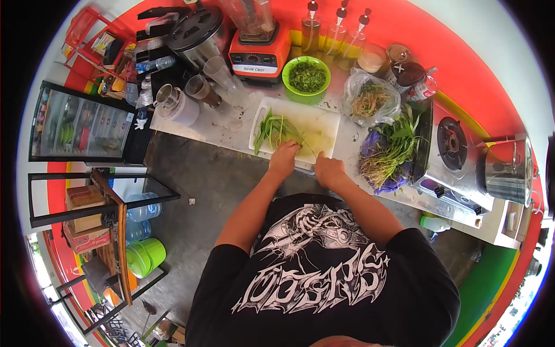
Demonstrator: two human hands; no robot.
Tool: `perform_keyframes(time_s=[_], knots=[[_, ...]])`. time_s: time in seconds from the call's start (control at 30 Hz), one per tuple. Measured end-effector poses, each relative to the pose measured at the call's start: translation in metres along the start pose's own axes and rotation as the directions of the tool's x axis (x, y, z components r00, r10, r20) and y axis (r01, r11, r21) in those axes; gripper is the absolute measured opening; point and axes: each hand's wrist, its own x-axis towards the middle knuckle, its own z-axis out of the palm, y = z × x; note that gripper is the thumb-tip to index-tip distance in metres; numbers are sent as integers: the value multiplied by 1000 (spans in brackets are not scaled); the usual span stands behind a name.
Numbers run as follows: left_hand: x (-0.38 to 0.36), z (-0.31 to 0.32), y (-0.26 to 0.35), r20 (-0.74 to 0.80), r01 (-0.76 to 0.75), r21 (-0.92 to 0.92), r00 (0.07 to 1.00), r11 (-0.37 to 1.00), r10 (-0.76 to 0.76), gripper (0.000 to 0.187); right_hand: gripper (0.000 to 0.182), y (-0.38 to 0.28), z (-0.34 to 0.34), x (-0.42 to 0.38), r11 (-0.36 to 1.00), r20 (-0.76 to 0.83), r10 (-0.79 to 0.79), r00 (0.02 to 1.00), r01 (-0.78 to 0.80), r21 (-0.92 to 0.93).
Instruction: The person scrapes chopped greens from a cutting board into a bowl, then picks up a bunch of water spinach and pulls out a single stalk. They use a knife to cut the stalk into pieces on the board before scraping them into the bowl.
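On the white cutting board at the counter's front edge lie some leafy green stems. My left hand is closed on the lower part of the stems, with the leaves fanning out to the left. One thin stem crosses the board toward my right hand, which is curled shut at the board's front right corner. What those fingers hold is hidden under the hand. A larger bunch of uncut greens with roots rests on a purple bag to the right.
Behind the board stand a green bowl of chopped greens and a red blender. A clear plastic bag of roots sits right of the bowl. A gas stove with a steel pot is far right; plastic cups stand left.
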Motion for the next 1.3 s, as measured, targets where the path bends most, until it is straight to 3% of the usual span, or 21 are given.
perform_keyframes(time_s=[0.07, 0.13, 0.33, 0.47, 0.67, 0.73, 0.83, 0.93, 0.97, 1.03, 1.17, 1.3], knots=[[1, -1, 0, 10, 8, 13, 1000, 1000, -9, 38, 35, -3, 11, 9, 1000, 25, 26, 999, -26, -7], [0, -1, 1, 25, 22, 21, 999, 1000, -23, 38, 40, -9, 10, 23, 992, -57, 38, 998, -31, 126], [-2, -2, 2, -14, -4, 34, 1000, 999, 4, 35, 51, -19, -27, 23, 999, 20, -21, 1000, 20, 46], [-2, -1, -1, 2, 18, 3, 1000, 1000, -18, 35, 41, -14, -10, 12, 998, 67, 40, 997, -43, 46], [2, -2, -4, 43, 44, -23, 998, 999, -43, 35, 38, -20, -4, 44, 989, -28, 15, 1000, -11, 147], [2, -3, -4, 52, 51, -23, 997, 998, -50, 35, 58, -21, -10, 52, 987, -46, 23, 999, -16, 160], [-1, -2, -4, 30, 74, -75, 997, 994, -72, 33, 59, -17, -15, 43, 993, 53, 25, 998, -31, 114], [-3, -1, -4, 18, 130, -124, 991, 984, -129, 30, 61, -16, 4, 30, 992, 26, 49, 998, -52, 116], [-4, -1, -3, 9, 133, -148, 991, 980, -133, 29, 61, -18, 7, 29, 991, 25, 50, 998, -52, 123], [-2, -1, -7, 2, 129, -169, 991, 977, -131, 28, 37, -23, 7, 30, 991, -13, 50, 999, -48, 127], [-2, 2, -9, -1, 106, -157, 994, 982, -107, 25, 37, -34, -10, 50, 984, -56, 33, 998, -22, 178], [-1, 1, -11, 23, 126, -161, 992, 979, -124, 23, 47, -34, -17, 45, 992, 38, 24, 999, -29, 122]])
